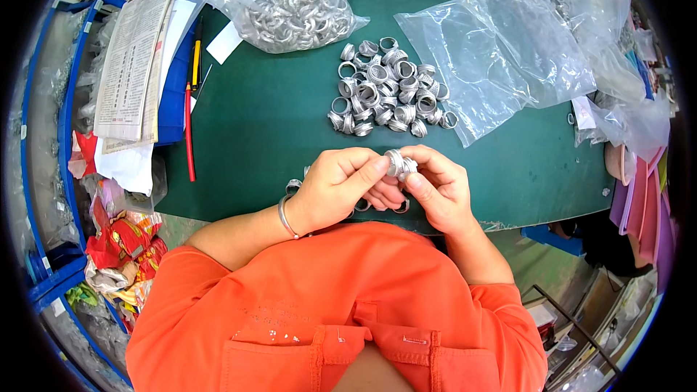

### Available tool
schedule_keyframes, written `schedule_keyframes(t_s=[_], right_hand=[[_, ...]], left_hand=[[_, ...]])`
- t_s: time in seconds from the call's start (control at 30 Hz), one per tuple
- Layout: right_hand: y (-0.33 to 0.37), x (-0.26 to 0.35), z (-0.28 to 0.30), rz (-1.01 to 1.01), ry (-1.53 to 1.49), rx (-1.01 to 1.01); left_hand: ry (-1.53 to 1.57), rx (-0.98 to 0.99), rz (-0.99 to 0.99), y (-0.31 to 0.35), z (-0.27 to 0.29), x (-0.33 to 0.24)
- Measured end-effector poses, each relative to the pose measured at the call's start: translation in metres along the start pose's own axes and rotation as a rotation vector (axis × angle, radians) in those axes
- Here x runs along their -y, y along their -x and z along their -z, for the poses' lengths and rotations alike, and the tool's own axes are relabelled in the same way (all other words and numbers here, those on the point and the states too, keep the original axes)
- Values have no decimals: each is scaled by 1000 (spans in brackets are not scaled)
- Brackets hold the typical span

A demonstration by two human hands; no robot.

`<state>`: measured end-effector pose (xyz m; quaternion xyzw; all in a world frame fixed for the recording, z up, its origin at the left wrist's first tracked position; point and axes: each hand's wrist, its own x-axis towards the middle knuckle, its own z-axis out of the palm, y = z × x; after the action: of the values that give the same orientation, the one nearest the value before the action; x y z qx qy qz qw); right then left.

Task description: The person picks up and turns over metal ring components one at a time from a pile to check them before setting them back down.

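Close to the near edge of the green table, my two hands meet in front of my chest. Between thumb and fingers, my left hand (pixel 345 178) pinches a silver metal ring (pixel 394 162). My right hand (pixel 440 185) is closed on another silver ring (pixel 408 167), which touches the first. Beyond them lies a loose pile of similar rings (pixel 385 91). A few more rings rest on the table below and beside my hands, partly covered by them; one ring (pixel 293 185) shows by my left wrist.
A clear bag full of rings (pixel 298 18) sits at the back left. Flat plastic bags (pixel 494 65) cover the right side. Printed papers (pixel 134 65), a blue tray (pixel 174 91) and a red pencil (pixel 189 134) lie at the left, beside blue shelving (pixel 67 116).
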<state>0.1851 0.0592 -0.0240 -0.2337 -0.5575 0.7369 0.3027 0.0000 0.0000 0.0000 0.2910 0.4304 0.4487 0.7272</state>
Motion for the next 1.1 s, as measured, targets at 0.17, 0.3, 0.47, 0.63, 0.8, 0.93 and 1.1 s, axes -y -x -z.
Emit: schedule_keyframes(t_s=[0.17,0.3,0.47,0.63,0.8,0.93,1.1], right_hand=[[0,3,-8,-57,-146,-47],[2,-1,1,-115,-307,-38],[1,1,2,-101,-363,-20],[1,0,2,-51,-359,-20],[-2,-1,-2,-19,-419,-13],[-3,-5,-2,-11,-392,8],[-8,1,-9,-191,-425,42]], left_hand=[[-53,-23,-47,2,-1,-2],[-106,-36,-121,2,3,0],[-85,-99,-201,0,5,3],[-97,-183,-322,-4,0,2],[-136,-182,-538,-12,2,1],[-387,-226,-649,-11,5,4],[-835,-208,-723,-9,0,-6]])
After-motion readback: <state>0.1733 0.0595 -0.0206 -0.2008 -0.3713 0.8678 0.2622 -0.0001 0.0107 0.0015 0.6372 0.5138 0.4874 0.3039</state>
